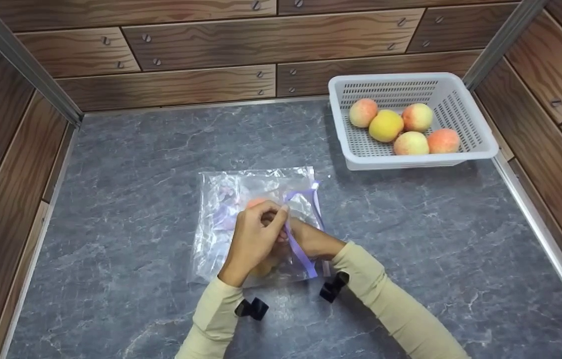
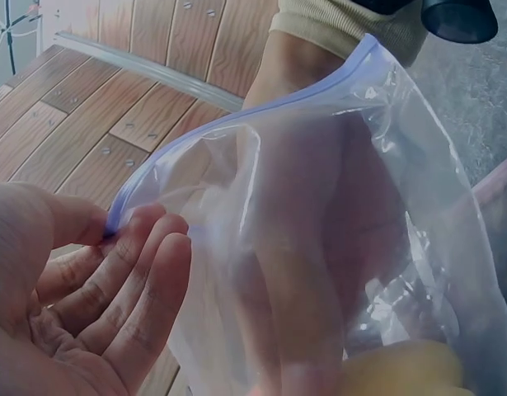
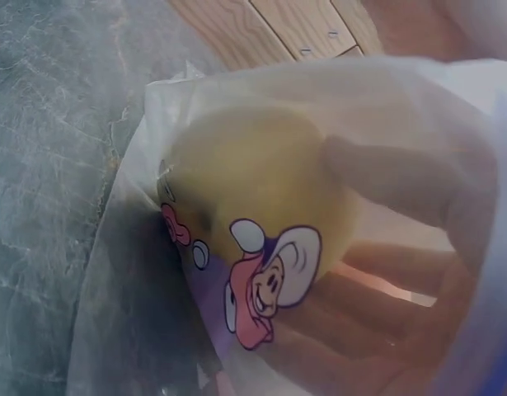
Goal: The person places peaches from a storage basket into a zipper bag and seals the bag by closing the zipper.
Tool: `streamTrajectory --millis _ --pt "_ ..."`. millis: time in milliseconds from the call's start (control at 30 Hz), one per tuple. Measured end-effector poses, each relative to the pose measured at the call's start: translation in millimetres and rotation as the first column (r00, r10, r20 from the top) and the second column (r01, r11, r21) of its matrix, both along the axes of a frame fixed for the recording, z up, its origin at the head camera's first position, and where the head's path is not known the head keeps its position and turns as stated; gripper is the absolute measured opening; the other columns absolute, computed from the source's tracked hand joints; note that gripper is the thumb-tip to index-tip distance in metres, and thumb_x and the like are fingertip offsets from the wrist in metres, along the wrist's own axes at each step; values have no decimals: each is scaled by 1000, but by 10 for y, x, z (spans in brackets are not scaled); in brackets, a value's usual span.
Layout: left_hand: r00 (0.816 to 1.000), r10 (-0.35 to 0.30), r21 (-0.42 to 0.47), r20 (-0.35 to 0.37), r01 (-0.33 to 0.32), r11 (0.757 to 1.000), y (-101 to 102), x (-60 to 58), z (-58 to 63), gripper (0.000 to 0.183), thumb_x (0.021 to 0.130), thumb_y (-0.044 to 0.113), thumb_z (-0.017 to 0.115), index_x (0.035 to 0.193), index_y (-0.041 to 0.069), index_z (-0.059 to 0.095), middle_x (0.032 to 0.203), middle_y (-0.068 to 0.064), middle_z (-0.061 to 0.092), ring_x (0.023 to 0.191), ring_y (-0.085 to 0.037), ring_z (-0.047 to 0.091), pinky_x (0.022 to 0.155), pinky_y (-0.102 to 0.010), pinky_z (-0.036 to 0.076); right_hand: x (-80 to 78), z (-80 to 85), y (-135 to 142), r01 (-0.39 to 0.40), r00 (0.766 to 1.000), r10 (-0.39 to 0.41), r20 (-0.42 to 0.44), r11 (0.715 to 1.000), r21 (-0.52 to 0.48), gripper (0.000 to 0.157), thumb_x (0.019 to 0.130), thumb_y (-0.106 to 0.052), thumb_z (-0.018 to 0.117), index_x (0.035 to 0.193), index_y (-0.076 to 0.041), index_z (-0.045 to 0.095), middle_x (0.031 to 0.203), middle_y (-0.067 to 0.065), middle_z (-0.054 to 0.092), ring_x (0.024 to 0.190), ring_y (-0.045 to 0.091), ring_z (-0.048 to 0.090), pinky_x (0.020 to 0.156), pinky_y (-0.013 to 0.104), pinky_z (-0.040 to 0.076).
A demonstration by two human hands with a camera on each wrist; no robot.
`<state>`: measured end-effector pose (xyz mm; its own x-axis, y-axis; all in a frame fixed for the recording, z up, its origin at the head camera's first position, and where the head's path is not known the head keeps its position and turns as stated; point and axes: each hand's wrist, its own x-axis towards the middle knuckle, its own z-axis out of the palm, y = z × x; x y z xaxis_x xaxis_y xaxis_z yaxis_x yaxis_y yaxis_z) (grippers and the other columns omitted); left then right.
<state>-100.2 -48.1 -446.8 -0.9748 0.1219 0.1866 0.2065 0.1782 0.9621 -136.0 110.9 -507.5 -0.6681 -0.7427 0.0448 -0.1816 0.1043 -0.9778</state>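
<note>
A clear zip bag [image 1: 211,249] with a purple zip strip and printed cartoon figures lies on the grey table. My left hand [image 1: 256,229] pinches the purple edge of its mouth between thumb and fingers; the left wrist view shows this pinch. Through that mouth my right hand [image 1: 311,239] reaches into the bag. In the right wrist view, a yellow peach [image 3: 245,165] shows through the film, with the right thumb at its edge and the other fingers below it. An orange-red fruit [image 1: 255,202] shows partly inside the bag, beyond my left hand.
A white slotted plastic basket [image 1: 420,160] at the back right holds several peaches [image 1: 385,125]. Wood-patterned panels [image 1: 261,45] wall the back and both sides, with metal rails [image 1: 545,239] along the table edges.
</note>
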Motion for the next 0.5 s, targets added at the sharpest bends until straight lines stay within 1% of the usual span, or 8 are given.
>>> streamTrajectory --millis 67,133,167,200,267,333,400,500 --pt "1000 4 20 -2 -4 1000 -21 -10 -4 24 101 14 64 85 -3 71 69 -6 67 56 -25 67 50 -33 60 -4 39 11 31 999 -31 25 999 28 14 85 4 59 78 1 47 74 -8 48 72 5 46 67 19 39" --pt "1000 4 43 4 -4 999 -43 -18 -8 23 100 13 64 86 -4 70 71 -7 67 57 -24 67 51 -33 60 -9 104 37 56 998 -58 36 996 71 11 87 1 64 81 -1 56 78 -6 56 76 7 53 71 19 45" --pt "1000 5 51 10 -5 999 -53 -20 -5 22 100 12 64 86 -4 70 72 -8 67 57 -23 67 52 -34 61 -13 147 55 58 997 -62 44 995 86 6 88 0 67 85 -1 61 82 -4 61 80 8 57 75 21 49" --pt "1000 4 59 16 -5 998 -63 -21 0 22 100 11 63 87 -4 70 74 -9 67 58 -23 67 53 -34 61 -22 186 79 50 997 -55 53 995 90 5 90 -1 68 92 2 65 88 0 65 85 11 61 79 24 52" --pt "1000 2 71 24 -4 997 -77 -24 0 22 100 12 63 89 -5 70 75 -10 67 58 -23 67 54 -34 61 -45 277 152 31 997 -38 69 995 94 19 92 -2 68 109 5 68 103 9 71 98 19 66 91 31 55" --pt "999 1 76 33 -4 997 -87 -23 1 21 101 12 63 90 -5 70 74 -10 67 58 -23 67 54 -35 61 -75 379 248 9 997 -15 76 996 85 28 95 -3 65 121 7 65 113 15 70 106 27 66 96 38 56" --pt "999 5 78 36 -8 997 -91 -22 -1 21 101 11 62 90 -4 70 73 -10 68 58 -23 67 54 -35 62 -114 485 356 -7 997 2 80 997 72 31 97 -5 64 127 6 63 120 18 68 111 35 64 98 43 55" --pt "999 15 84 40 -19 996 -94 -18 -4 19 101 11 62 89 -2 69 70 -11 68 58 -24 67 55 -35 62 -190 651 522 10 999 -12 33 997 77 28 98 -8 66 124 2 65 119 17 69 110 39 64 96 42 57"
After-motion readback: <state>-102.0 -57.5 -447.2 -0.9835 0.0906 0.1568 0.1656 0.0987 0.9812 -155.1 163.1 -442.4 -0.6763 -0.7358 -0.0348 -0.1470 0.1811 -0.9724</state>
